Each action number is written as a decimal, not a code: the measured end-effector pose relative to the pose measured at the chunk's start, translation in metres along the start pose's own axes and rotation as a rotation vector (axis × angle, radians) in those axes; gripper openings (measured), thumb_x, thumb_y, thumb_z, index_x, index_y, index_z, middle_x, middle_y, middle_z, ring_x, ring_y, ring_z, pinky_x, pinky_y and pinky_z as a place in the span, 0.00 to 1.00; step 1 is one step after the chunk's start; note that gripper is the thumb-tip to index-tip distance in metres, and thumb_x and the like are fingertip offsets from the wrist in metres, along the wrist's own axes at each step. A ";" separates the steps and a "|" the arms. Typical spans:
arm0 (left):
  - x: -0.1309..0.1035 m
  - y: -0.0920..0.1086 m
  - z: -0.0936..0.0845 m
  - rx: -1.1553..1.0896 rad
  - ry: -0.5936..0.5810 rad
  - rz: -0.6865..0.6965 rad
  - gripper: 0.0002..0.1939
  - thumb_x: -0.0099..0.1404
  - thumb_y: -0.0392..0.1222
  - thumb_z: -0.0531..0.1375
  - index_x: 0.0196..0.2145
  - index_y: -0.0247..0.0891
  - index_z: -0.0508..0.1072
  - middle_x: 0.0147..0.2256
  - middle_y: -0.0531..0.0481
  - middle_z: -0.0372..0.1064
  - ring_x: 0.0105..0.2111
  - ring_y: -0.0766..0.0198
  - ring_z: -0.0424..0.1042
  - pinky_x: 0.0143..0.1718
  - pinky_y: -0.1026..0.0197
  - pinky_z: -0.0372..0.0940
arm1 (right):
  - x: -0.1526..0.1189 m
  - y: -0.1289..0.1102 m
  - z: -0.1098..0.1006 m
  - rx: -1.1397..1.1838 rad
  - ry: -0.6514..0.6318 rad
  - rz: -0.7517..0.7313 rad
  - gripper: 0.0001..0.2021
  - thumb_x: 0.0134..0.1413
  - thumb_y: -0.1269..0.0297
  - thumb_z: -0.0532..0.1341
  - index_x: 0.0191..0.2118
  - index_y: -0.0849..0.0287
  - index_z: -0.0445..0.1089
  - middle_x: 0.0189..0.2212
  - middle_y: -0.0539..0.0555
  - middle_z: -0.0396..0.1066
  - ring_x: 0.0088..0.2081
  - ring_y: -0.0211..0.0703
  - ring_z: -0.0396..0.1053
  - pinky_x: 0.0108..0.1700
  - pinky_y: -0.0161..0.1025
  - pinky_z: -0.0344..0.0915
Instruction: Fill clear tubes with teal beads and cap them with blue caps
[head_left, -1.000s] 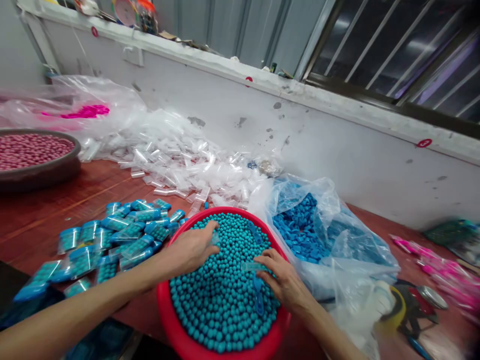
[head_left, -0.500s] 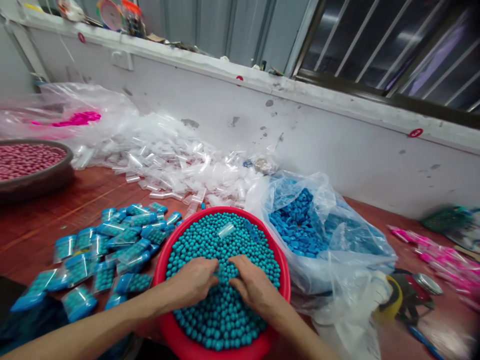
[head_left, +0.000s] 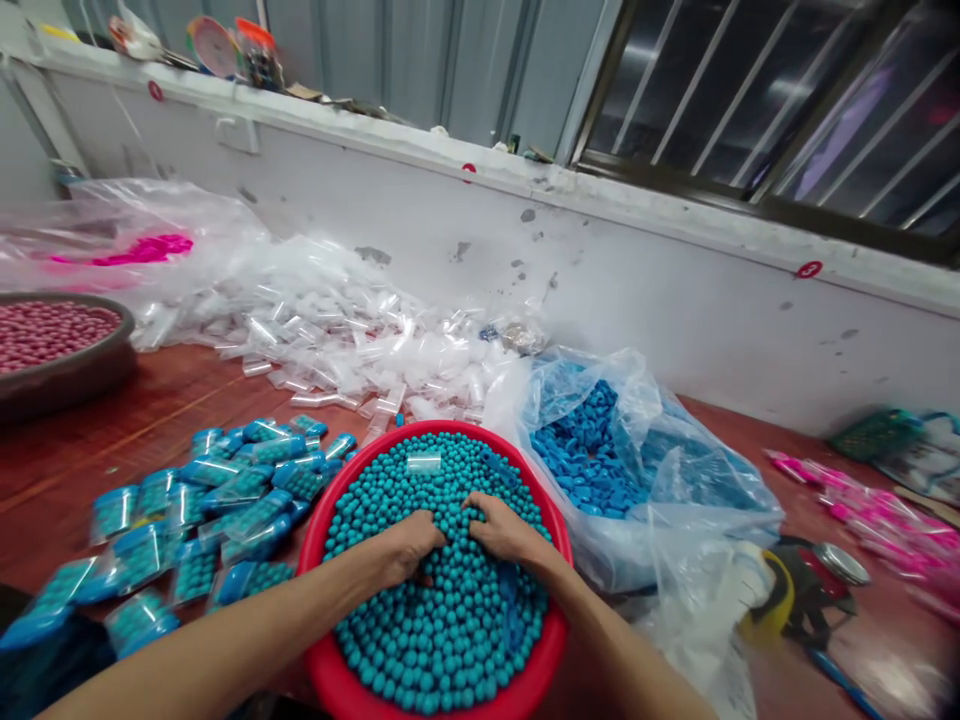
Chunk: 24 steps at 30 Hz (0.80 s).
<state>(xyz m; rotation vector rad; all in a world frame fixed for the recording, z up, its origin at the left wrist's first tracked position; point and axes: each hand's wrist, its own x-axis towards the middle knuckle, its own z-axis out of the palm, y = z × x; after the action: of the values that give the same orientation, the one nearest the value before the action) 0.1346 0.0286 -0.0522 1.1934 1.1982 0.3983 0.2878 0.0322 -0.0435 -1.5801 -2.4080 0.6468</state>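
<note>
A red basin [head_left: 313, 560] holds a mass of round teal beads [head_left: 435, 640]. My left hand [head_left: 412, 545] rests on the beads near the middle, its fingers curled down and partly hidden. Facing it, my right hand [head_left: 506, 530] touches the beads with bent fingers that stand apart; nothing shows between them. A clear plastic tube [head_left: 424, 462] lies on the beads towards the far rim. Blue pieces lie among the beads beside my right wrist and near the far right rim.
Bead-filled tubes with blue caps [head_left: 240, 485] lie left of the basin. Behind are piled clear empty tubes [head_left: 337, 320]; at right, a plastic bag of blue caps [head_left: 592, 450]. A brown basin [head_left: 67, 385] of pink beads stands far left, pink pieces [head_left: 862, 510] far right.
The clear tube on the beads has shifted left and turned level. My right hand has moved slightly away from me, uncovering blue pieces near its wrist. The view has shifted slightly.
</note>
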 end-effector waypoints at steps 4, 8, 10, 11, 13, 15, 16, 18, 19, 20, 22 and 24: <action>-0.020 0.002 -0.013 -0.211 -0.083 -0.035 0.10 0.50 0.37 0.52 0.34 0.39 0.60 0.22 0.58 0.57 0.22 0.67 0.63 0.22 0.63 0.61 | -0.019 0.001 -0.006 0.074 0.033 -0.014 0.13 0.50 0.75 0.49 0.40 0.58 0.66 0.35 0.49 0.70 0.39 0.37 0.67 0.40 0.33 0.63; -0.028 -0.002 -0.019 -0.536 -0.112 -0.023 0.17 0.49 0.43 0.60 0.37 0.39 0.61 0.26 0.56 0.62 0.27 0.67 0.65 0.28 0.62 0.60 | -0.037 -0.005 -0.016 -0.071 0.114 0.047 0.15 0.53 0.71 0.51 0.47 0.55 0.65 0.45 0.55 0.66 0.43 0.43 0.67 0.42 0.37 0.62; -0.029 -0.005 -0.020 -0.587 -0.065 -0.006 0.21 0.48 0.43 0.62 0.40 0.39 0.62 0.27 0.55 0.64 0.28 0.66 0.65 0.29 0.63 0.58 | -0.046 -0.009 -0.023 -0.209 0.160 0.087 0.16 0.56 0.70 0.50 0.50 0.54 0.63 0.50 0.57 0.62 0.44 0.45 0.66 0.41 0.38 0.62; -0.030 -0.006 -0.020 -0.580 -0.030 0.007 0.22 0.48 0.44 0.62 0.41 0.38 0.63 0.28 0.54 0.65 0.29 0.66 0.65 0.30 0.63 0.57 | -0.051 -0.010 -0.026 -0.268 0.171 0.097 0.16 0.56 0.70 0.49 0.50 0.54 0.64 0.50 0.58 0.61 0.44 0.46 0.65 0.41 0.39 0.62; -0.033 -0.007 -0.020 -0.546 0.053 0.033 0.22 0.49 0.45 0.62 0.42 0.39 0.64 0.31 0.53 0.67 0.31 0.64 0.65 0.31 0.63 0.55 | -0.063 -0.015 -0.029 -0.350 0.155 0.091 0.15 0.57 0.70 0.49 0.47 0.53 0.66 0.45 0.57 0.66 0.44 0.48 0.65 0.44 0.43 0.60; -0.038 -0.007 -0.018 -0.510 0.123 0.080 0.21 0.49 0.45 0.61 0.42 0.38 0.65 0.33 0.53 0.67 0.34 0.63 0.65 0.33 0.63 0.55 | -0.073 -0.019 -0.028 -0.376 0.091 0.047 0.14 0.56 0.71 0.51 0.44 0.51 0.67 0.40 0.54 0.69 0.42 0.47 0.65 0.45 0.45 0.58; -0.040 -0.007 -0.016 -0.489 0.144 0.115 0.20 0.49 0.45 0.61 0.41 0.38 0.66 0.33 0.53 0.68 0.35 0.63 0.65 0.34 0.63 0.55 | -0.078 -0.021 -0.026 -0.376 0.059 0.020 0.14 0.55 0.71 0.52 0.44 0.50 0.67 0.40 0.53 0.69 0.41 0.47 0.65 0.45 0.46 0.58; -0.044 -0.007 -0.013 -0.419 0.164 0.204 0.16 0.49 0.43 0.61 0.36 0.36 0.68 0.31 0.53 0.68 0.34 0.64 0.65 0.36 0.63 0.56 | -0.083 -0.024 -0.020 -0.372 0.015 -0.014 0.15 0.53 0.71 0.54 0.47 0.50 0.65 0.43 0.54 0.67 0.43 0.48 0.64 0.45 0.45 0.59; -0.045 -0.008 -0.012 -0.380 0.168 0.242 0.14 0.50 0.43 0.61 0.34 0.36 0.68 0.29 0.54 0.68 0.32 0.65 0.65 0.35 0.64 0.56 | -0.084 -0.024 -0.018 -0.374 0.001 -0.018 0.16 0.53 0.71 0.55 0.48 0.51 0.65 0.44 0.55 0.66 0.43 0.49 0.64 0.44 0.45 0.59; -0.045 -0.009 -0.010 -0.349 0.166 0.255 0.12 0.50 0.44 0.60 0.33 0.36 0.67 0.28 0.54 0.68 0.30 0.65 0.66 0.32 0.64 0.57 | -0.083 -0.023 -0.015 -0.374 -0.012 -0.020 0.17 0.52 0.71 0.55 0.48 0.51 0.64 0.44 0.56 0.66 0.43 0.49 0.64 0.44 0.45 0.60; -0.043 -0.011 -0.010 -0.331 0.148 0.197 0.12 0.53 0.47 0.57 0.31 0.36 0.64 0.25 0.54 0.67 0.24 0.66 0.67 0.24 0.66 0.56 | -0.078 -0.018 -0.014 -0.340 -0.039 -0.026 0.15 0.53 0.70 0.54 0.48 0.52 0.65 0.41 0.55 0.67 0.41 0.47 0.65 0.42 0.42 0.61; -0.041 -0.013 -0.012 -0.376 0.104 0.092 0.13 0.55 0.50 0.55 0.31 0.36 0.61 0.23 0.54 0.66 0.19 0.68 0.66 0.18 0.67 0.52 | -0.074 -0.011 -0.018 -0.282 -0.010 -0.016 0.14 0.55 0.70 0.52 0.46 0.54 0.66 0.40 0.54 0.68 0.40 0.44 0.66 0.41 0.39 0.62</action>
<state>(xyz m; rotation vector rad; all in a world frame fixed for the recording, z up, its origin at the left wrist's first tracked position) 0.1046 -0.0027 -0.0423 0.9111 1.0992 0.7285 0.3166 -0.0341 -0.0169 -1.6584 -2.6090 0.3229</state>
